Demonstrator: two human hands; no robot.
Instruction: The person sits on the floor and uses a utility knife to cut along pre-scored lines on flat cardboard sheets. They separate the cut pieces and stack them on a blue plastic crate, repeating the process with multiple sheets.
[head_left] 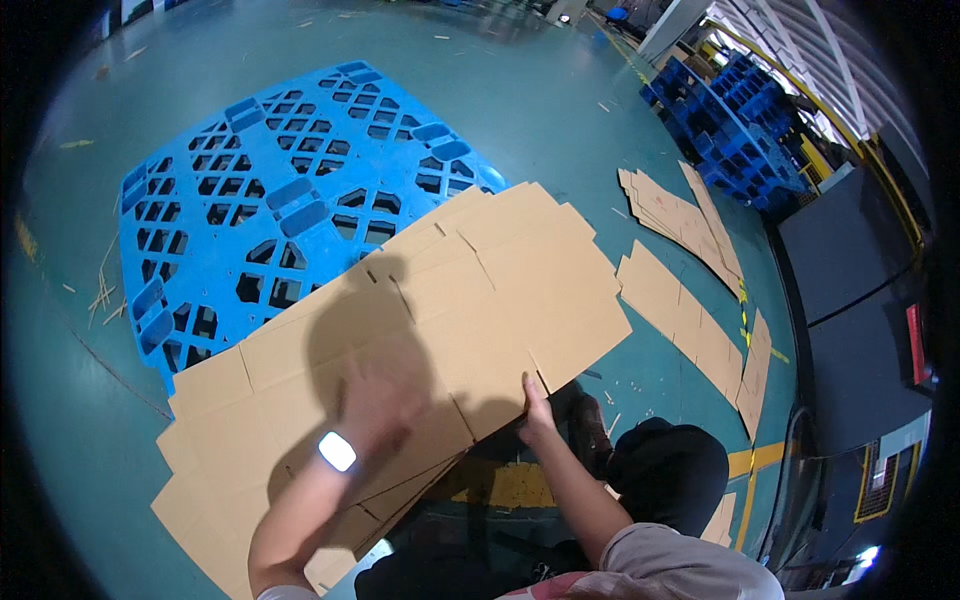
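Note:
Several flat cardboard sheets (510,260) with cut slots lie fanned over one another in front of me, slanting from lower left to upper right. My right hand (537,408) grips their near edge, with its thumb on top and the other fingers mostly hidden underneath. Over the middle of the top sheet is my left hand (385,395), smeared by motion, so its fingers cannot be made out. A watch with a bright face (337,451) is on my left wrist. Beyond the sheets a blue plastic pallet (300,205) lies on the floor, its near edge partly covered by them.
More cardboard pieces (690,320) lie on the green floor to the right. Farther off at upper right stand stacked blue pallets (735,125). Dark panels (850,250) line the right side. Thin scraps (104,290) are scattered left of the pallet. My dark-clothed knee (670,470) is at lower right.

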